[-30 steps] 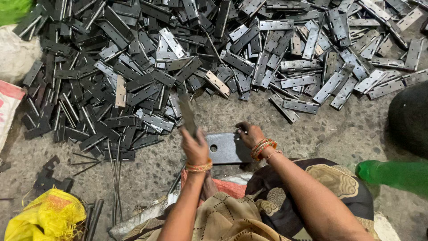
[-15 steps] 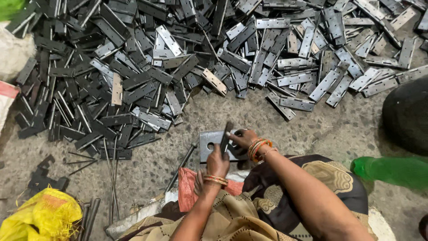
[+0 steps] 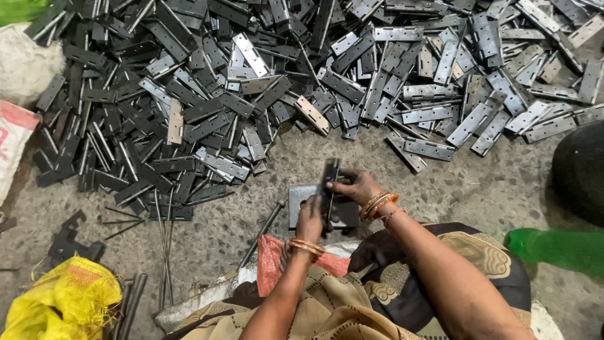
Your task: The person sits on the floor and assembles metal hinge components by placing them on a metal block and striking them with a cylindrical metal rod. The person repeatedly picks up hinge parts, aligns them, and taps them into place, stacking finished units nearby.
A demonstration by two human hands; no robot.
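Hands (image 3: 309,220) (image 3: 356,186) gripping dark hinge (image 3: 328,186), probably upright, over metal block (image 3: 301,196)

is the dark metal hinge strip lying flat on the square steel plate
No, both hands hold the dark metal hinge strip upright on edge over the square steel plate.

A hinge (image 3: 329,182) is held upright over a flat metal block (image 3: 301,200), between both hands. A large pile of hinges (image 3: 264,82) is spread behind it.
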